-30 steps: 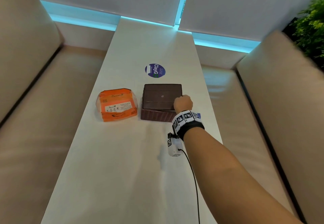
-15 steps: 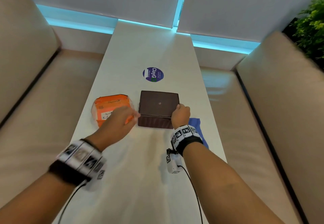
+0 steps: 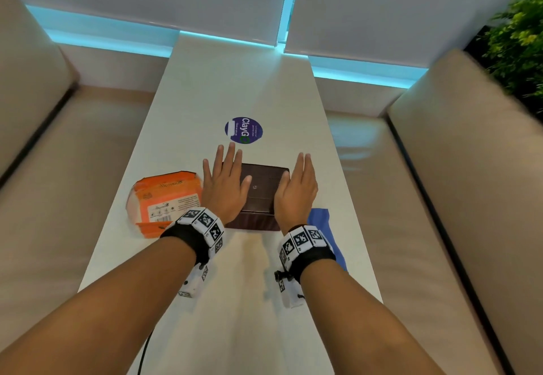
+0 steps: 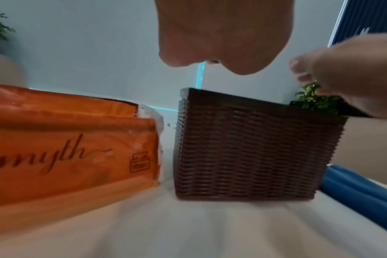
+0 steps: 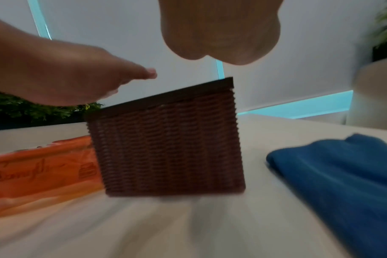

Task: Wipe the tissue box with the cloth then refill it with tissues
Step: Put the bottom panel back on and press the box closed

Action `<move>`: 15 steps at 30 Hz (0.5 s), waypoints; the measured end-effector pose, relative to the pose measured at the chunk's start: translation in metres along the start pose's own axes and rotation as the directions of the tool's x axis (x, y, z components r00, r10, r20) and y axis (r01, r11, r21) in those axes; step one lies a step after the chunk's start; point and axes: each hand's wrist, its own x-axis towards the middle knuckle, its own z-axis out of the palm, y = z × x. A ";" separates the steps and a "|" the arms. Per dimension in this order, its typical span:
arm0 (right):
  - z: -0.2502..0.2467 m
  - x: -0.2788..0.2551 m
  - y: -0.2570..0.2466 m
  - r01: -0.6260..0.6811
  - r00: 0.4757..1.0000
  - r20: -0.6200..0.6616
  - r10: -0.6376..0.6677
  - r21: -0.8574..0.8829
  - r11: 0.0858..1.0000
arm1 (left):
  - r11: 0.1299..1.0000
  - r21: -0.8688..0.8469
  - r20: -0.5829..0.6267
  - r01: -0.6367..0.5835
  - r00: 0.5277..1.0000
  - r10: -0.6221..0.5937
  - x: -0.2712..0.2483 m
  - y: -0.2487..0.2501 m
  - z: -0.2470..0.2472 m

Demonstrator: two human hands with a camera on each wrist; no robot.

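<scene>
**Both your hands flat and spread above the tissue box**

You stand at the near end of a long white table (image 3: 235, 86) that runs away from you between two beige benches, one (image 3: 73, 169) on your left and one (image 3: 411, 198) on your right. The far half of the tabletop is bare apart from a round purple sticker (image 3: 243, 130), which lies just beyond your fingertips. The strip between your forearms, from the box back toward you, is also bare tabletop.

The orange tissue pack (image 3: 164, 198) lies on the left, near the table's left edge and just beside the box, with a narrow gap between them in the left wrist view. The brown woven tissue box (image 3: 264, 195) sits in the middle, lid on, its near wall facing you. The blue cloth (image 3: 323, 227) lies on the right of the box, close to the table's right edge, partly hidden under your right wrist.

Your left hand (image 3: 224, 186) is over the box's left side, fingers straight and fanned, holding nothing. Your right hand (image 3: 295, 191) is over the right side, fingers straight and together, also holding nothing. Whether either palm touches the lid cannot be told.
</scene>
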 end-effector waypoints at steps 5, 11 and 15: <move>0.010 0.009 0.006 0.169 0.967 0.216 -0.132 -0.160 0.973 | 0.995 0.080 0.001 -0.053 0.999 0.053 0.014 -0.014 0.015; 0.017 0.009 0.012 0.208 0.937 0.323 -0.132 -0.211 0.955 | 0.994 0.080 0.017 -0.071 0.997 0.070 0.013 -0.018 0.025; 0.017 0.014 0.011 0.226 0.895 0.432 -0.115 -0.216 0.950 | 0.987 0.128 0.088 -0.100 0.992 0.089 0.016 -0.020 0.026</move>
